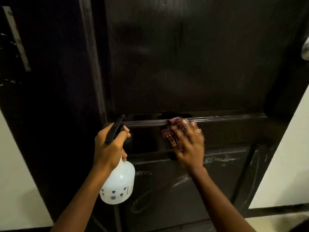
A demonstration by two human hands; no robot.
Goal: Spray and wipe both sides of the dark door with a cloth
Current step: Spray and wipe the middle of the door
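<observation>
Head view: left hand [108,148] clamps the spray bottle [118,181]; right hand [189,148], blurred, seemingly flat-fingered, presses the cloth [168,133] on the door [184,64]; unpinched, it may slip.

A cream wall [15,181] is showing at 8 o'clock, and a second cream wall [284,156] is rising at 4 o'clock. A dark skirting board [275,210] is running along its foot above a pale floor [275,223]. Dim, warm light is falling across both.

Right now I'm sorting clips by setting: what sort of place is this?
Probably a home doorway: dark panelled door, pale wall beside it, spray bottle in the left hand.
</observation>
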